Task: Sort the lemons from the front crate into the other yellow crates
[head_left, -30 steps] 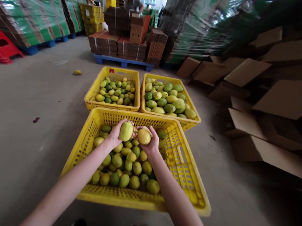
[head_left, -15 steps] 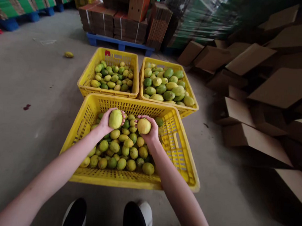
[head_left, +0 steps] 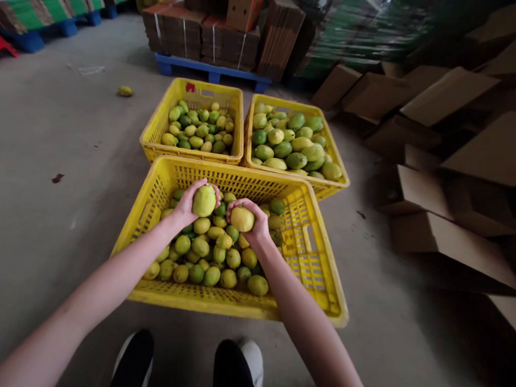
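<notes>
My left hand [head_left: 188, 203] is closed round a large yellow-green lemon [head_left: 204, 201], palm side up. A rounder, yellower lemon [head_left: 242, 219] lies in the fingers of my right hand [head_left: 257, 221]. Both hands are above the near yellow crate [head_left: 319, 250], a short gap between the two fruits. Under them, many green and yellow lemons [head_left: 212, 276] cover much of the crate's bottom; my hands and right forearm hide some of these.
Behind stand two more yellow crates: the left one [head_left: 153, 126] with smaller lemons, the right one [head_left: 341, 183] with larger ones. One lemon [head_left: 125, 91] lies on the floor. Cardboard boxes [head_left: 473, 248] pile up at right; a blue pallet [head_left: 214, 72] bears flattened cartons.
The right hand has tilted, turning its lemon slightly. The left hand still grips its own lemon. The whole view has shifted a little, so the scene sits further right.
</notes>
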Demonstrator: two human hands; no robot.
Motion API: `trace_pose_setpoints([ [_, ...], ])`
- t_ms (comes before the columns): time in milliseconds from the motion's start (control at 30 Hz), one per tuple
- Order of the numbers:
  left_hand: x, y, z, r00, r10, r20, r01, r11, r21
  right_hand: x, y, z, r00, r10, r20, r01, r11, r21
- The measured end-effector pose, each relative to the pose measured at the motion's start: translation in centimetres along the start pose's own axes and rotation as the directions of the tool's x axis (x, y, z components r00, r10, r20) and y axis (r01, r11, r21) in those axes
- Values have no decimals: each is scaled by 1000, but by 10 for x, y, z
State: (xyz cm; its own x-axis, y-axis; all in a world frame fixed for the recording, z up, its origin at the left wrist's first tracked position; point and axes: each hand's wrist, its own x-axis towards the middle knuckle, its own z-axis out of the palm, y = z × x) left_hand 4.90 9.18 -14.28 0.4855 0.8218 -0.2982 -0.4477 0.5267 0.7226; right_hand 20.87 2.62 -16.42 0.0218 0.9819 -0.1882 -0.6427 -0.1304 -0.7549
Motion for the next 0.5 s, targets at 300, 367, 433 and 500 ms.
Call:
trace_pose_setpoints([
  [300,-2,-6,-3,995,-16,95,7,995,97,1,2,1,1000,5,-18,-5,1000,21],
  [367,-2,-6,-3,992,-68,106,61,996,70,1,3,2,1000,-1,-29,2,1000,15],
  [433,-3,-7,-4,988,-115,107,114,993,14,0,4,2,999,-9,-48,9,1000,4],
  [500,-2,-8,-6,986,-142,90,148,986,-75,1,5,3,998,-8,-67,8,1000,-6],
])
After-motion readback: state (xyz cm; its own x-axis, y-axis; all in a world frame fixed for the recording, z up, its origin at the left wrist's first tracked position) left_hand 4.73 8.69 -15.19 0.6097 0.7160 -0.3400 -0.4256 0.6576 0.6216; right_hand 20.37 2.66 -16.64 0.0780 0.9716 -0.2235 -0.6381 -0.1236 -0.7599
